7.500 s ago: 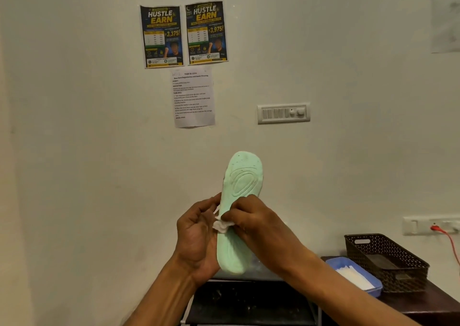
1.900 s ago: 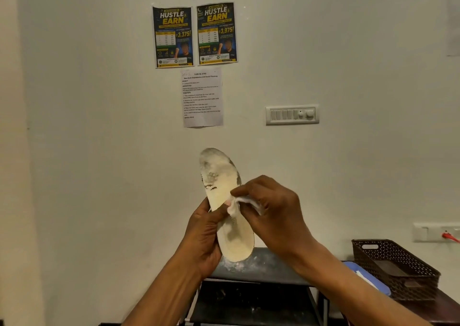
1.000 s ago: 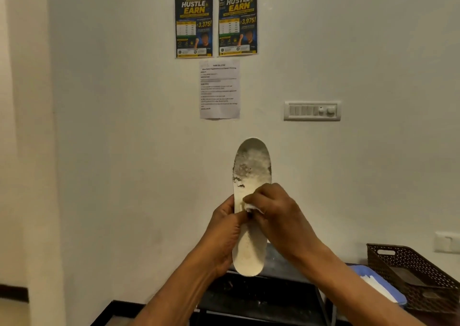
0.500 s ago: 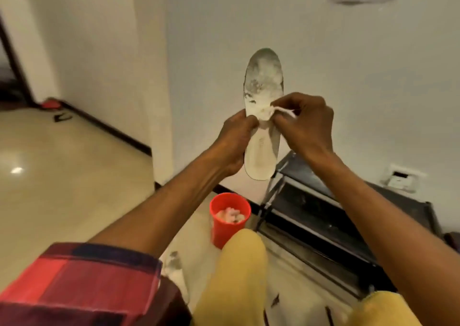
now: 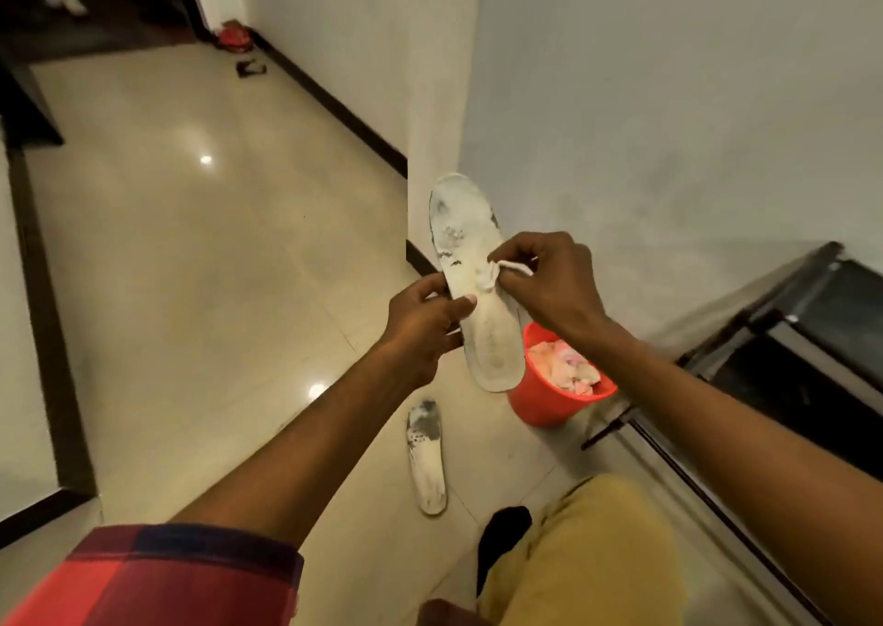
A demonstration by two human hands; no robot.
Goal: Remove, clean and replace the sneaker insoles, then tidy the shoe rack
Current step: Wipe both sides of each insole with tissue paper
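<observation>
The person is holding one insole (image 5: 492, 353) up in the air, out in front of them and above the floor (image 5: 191, 252), with the toe end pointing up and away. The left hand (image 5: 423, 327) is gripping it by its left edge near the middle. The thumb is lying across the top and the other fingers are curling round behind, probably so that it is not wobbling while it is rubbed. The right hand (image 5: 549, 286) is pinching a small white wipe (image 5: 491, 279) between bent fingers and thumb and is pressing it on the middle of the insole. I think holding it up like this is letting the person see the dirty bits well. The insole is looking pale cream, with grey and dark smudges and speckles near the toe and a smoother look near the heel, so the cleaning is looking only part done. A red bucket (image 5: 544, 401) is sitting on the floor just behind the heel end in this view, full of crumpled pale stuff, likely put there so used wipes are landing close by. The other insole (image 5: 426, 463) is lying flat on the floor nearer the person, with a grey patch at its toe. The dark shoe rack (image 5: 788, 353) is standing by the wall on the right.
</observation>
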